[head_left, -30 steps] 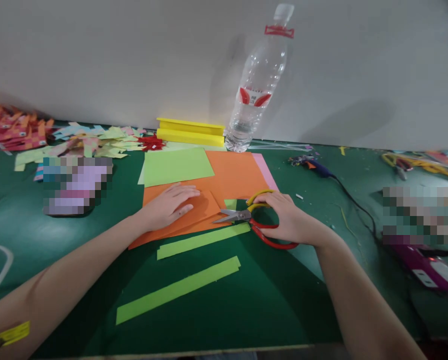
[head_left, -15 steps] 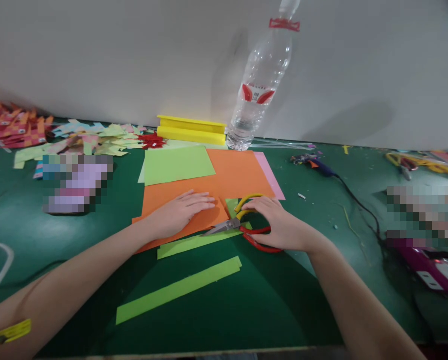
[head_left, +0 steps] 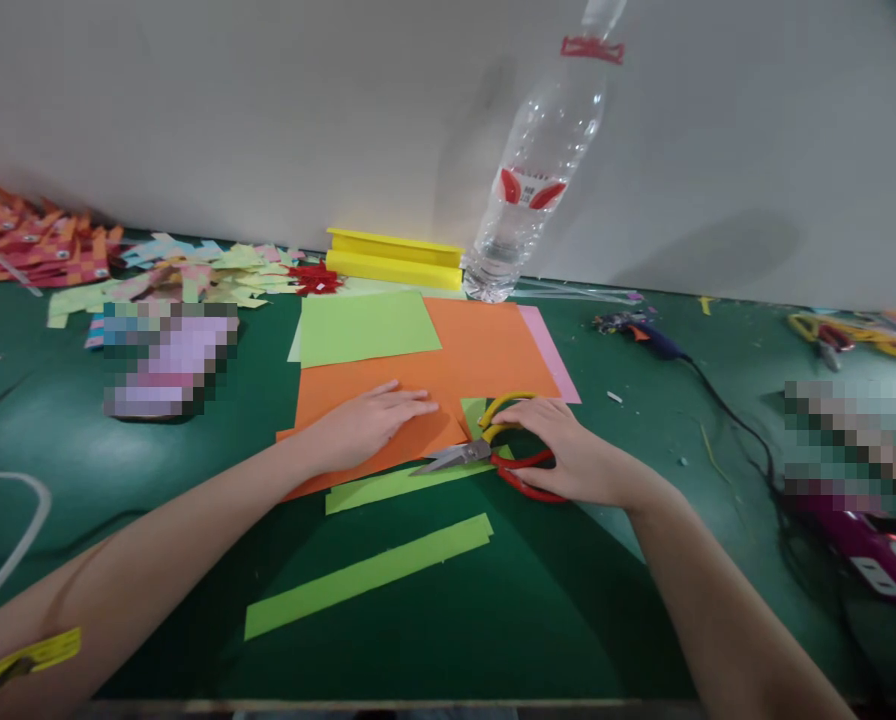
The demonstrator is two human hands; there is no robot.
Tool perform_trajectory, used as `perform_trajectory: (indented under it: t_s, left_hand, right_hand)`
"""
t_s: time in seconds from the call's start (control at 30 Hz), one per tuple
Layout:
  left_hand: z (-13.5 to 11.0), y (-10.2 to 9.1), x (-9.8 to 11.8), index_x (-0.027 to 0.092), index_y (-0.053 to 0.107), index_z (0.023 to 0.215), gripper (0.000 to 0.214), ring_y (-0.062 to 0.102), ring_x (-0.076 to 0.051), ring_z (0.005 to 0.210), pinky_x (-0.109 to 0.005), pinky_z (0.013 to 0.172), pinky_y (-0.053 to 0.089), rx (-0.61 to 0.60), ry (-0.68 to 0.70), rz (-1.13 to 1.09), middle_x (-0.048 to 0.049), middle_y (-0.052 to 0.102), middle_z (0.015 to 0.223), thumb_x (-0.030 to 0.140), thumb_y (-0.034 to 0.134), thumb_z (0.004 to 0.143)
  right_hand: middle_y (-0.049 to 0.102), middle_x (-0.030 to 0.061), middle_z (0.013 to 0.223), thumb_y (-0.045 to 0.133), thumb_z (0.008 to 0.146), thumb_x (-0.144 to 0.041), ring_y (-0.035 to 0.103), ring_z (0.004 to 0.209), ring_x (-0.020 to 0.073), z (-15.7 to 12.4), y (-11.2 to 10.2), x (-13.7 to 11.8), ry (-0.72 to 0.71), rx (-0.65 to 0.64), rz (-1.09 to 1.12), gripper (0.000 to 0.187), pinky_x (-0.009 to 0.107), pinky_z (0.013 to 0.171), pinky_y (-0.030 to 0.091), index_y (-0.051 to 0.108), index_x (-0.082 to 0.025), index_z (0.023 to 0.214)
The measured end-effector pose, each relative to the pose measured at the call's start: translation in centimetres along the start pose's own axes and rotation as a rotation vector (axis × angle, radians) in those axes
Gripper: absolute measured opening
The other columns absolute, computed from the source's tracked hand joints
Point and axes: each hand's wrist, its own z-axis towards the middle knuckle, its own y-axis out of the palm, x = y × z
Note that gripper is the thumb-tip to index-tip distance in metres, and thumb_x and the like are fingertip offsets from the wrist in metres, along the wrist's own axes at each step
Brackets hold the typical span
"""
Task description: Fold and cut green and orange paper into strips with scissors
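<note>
My left hand (head_left: 369, 428) lies flat with fingers stretched out on the orange paper (head_left: 485, 345). My right hand (head_left: 568, 445) is closed on the handles of a pair of scissors (head_left: 464, 456), one handle loop yellow and the other red. The slightly parted blades point left, at the near edge of the orange paper and over a light green strip (head_left: 373, 487). Another green strip (head_left: 365, 578) lies closer to me. A light green sheet (head_left: 369, 328) rests on the orange paper's far left part, and pink paper (head_left: 551, 355) shows from beneath on the right.
Behind the papers stand a yellow folded piece (head_left: 395, 262) and a tilted clear bottle (head_left: 534, 185). Paper scraps (head_left: 223, 272) and a phone (head_left: 174, 365) are to the left. On the right are a blue corded tool (head_left: 654, 340) and a magenta power strip (head_left: 860, 545).
The whole view has shifted slightly to the right in the picture. Both hands, the scissors and the papers keep nearly the same places relative to each other.
</note>
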Motion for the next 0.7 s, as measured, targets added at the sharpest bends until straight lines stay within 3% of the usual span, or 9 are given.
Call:
perform_trajectory:
  t_s: [0.33,0.53,0.7]
  left_hand:
    - [0.0,0.3,-0.2,0.024,0.041,0.138,0.053,0.034,-0.013,0.136,-0.036,0.116,0.02,0.031,0.023,0.01,0.0009,0.04,0.147,0.002,0.022,0.093]
    - [0.1,0.3,-0.3,0.022,0.04,0.139,0.052,0.036,-0.013,0.135,-0.036,0.116,0.02,0.03,0.033,0.013,-0.0005,0.041,0.146,0.003,0.023,0.093]
    - [-0.1,0.3,-0.3,0.018,0.05,0.131,0.045,0.044,-0.016,0.129,-0.036,0.112,0.029,0.125,0.085,0.044,-0.0043,0.051,0.138,0.006,0.027,0.094]
  right_hand:
    - [0.061,0.0082,0.119,0.061,0.076,-0.043,0.052,0.115,0.0299,0.4,0.7,-1.4,-0.006,0.047,-0.005,0.041,0.049,0.096,0.042,0.057,-0.026,0.113]
    - [0.06,0.0062,0.121,0.062,0.076,-0.036,0.051,0.116,0.0275,0.5,0.5,-1.2,-0.024,-0.013,0.012,0.04,0.047,0.098,0.04,0.056,-0.026,0.115]
    - [0.062,0.0065,0.118,0.063,0.075,-0.037,0.053,0.114,0.028,0.5,0.5,-1.3,-0.017,0.019,0.026,0.038,0.048,0.097,0.04,0.057,-0.027,0.111]
